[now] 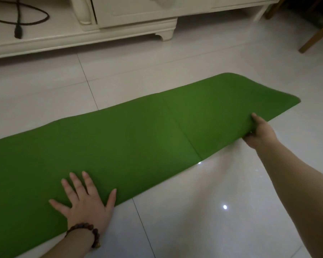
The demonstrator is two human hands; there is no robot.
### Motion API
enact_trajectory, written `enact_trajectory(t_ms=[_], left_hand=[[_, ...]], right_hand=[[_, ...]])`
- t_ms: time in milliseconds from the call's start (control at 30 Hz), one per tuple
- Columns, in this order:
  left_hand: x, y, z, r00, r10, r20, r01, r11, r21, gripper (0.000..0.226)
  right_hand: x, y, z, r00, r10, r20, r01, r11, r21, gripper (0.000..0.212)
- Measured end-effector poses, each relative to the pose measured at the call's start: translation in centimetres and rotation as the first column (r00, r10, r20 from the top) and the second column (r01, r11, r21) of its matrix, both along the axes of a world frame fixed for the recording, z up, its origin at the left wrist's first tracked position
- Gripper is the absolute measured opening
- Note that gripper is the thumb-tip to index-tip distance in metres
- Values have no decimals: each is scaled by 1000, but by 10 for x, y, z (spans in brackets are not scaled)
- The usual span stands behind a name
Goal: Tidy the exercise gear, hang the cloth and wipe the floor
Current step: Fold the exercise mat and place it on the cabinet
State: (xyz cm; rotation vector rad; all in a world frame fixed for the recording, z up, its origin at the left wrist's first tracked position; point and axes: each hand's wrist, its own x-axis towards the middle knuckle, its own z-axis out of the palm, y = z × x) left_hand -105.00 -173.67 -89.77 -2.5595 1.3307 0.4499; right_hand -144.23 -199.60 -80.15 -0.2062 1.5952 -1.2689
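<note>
Green exercise mat (119, 146) lies flat on the tiled floor (231, 211) — the left hand (84, 203) spread open near its front edge, seemingly pinning it, while the right hand (257, 133) pinches that edge toward the far end — probably to start folding or rolling.
</note>
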Motion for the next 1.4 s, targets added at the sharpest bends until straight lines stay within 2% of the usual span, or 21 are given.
enact_trajectory(t_ms=[33, 233, 300, 333, 367, 433, 500, 533, 567, 633, 667, 733, 833, 900, 967, 1033, 1100, 1167, 1267, 1300, 1400], left_hand=[[1, 0, 0, 1000, 2, -16, -2, 1000, -3, 101], [18, 5, 6, 987, -52, -153, 49, 998, -25, 94], [33, 12, 9, 973, -134, -190, 128, 991, -46, 88], [41, 18, 11, 962, -190, -199, 182, 982, -56, 88], [50, 25, 13, 948, -248, -200, 240, 968, -68, 91], [65, 43, 17, 922, -346, -175, 338, 938, -71, 97], [76, 60, 19, 916, -376, -143, 371, 927, -58, 105], [81, 65, 19, 921, -364, -139, 359, 931, -63, 106], [85, 70, 19, 927, -348, -138, 341, 937, -68, 104], [89, 73, 19, 938, -319, -135, 315, 948, -54, 101], [90, 74, 20, 943, -303, -135, 298, 953, -55, 103], [89, 76, 22, 953, -271, -134, 263, 962, -71, 103], [87, 79, 28, 958, -251, -136, 249, 968, -31, 93], [84, 79, 33, 952, -258, -163, 253, 966, -54, 100], [75, 75, 40, 921, -343, -186, 322, 937, -133, 106], [60, 66, 45, 871, -453, -189, 421, 887, -189, 98], [48, 54, 50, 843, -491, -217, 459, 869, -184, 82], [41, 42, 53, 842, -489, -227, 444, 868, -224, 66], [42, 31, 52, 847, -508, -159, 429, 828, -361, 73], [43, 30, 50, 848, -505, -160, 438, 838, -326, 78], [47, 38, 35, 865, -458, -206, 457, 888, -56, 71]], right_hand=[[4, 0, 13, 998, 60, 5, -59, 996, -62, 22], [52, 35, 90, 957, 246, -152, -283, 905, -318, 48], [83, 63, 106, 930, 295, -219, -357, 868, -345, 48], [100, 79, 109, 886, 334, -321, -430, 852, -301, 47], [118, 95, 109, 802, 379, -461, -516, 828, -218, 48], [155, 128, 101, 554, 446, -703, -691, 718, -89, 52], [187, 158, 81, 274, 471, -838, -878, 479, -18, 68], [199, 167, 64, 85, 458, -885, -941, 328, 79, 81], [210, 174, 42, -144, 416, -898, -949, 200, 245, 91], [231, 187, -2, -540, 331, -774, -799, 87, 595, 97], [239, 192, -22, -668, 309, -677, -699, 52, 713, 94], [250, 198, -46, -793, 280, -542, -568, -16, 823, 86], [249, 195, -47, -798, 288, -530, -560, -30, 828, 79], [246, 198, -44, -791, 265, -551, -568, 16, 823, 78], [246, 205, -46, -803, 267, -533, -540, 53, 840, 80], [248, 210, -49, -807, 304, -506, -516, 51, 855, 80], [253, 210, -47, -778, 339, -529, -540, 68, 839, 77], [257, 208, -43, -716, 337, -612, -602, 147, 785, 74], [253, 207, -43, -647, 303, -700, -657, 244, 713, 73], [250, 206, -46, -662, 311, -682, -644, 230, 730, 70], [243, 205, -58, -784, 318, -533, -529, 109, 842, 68]])
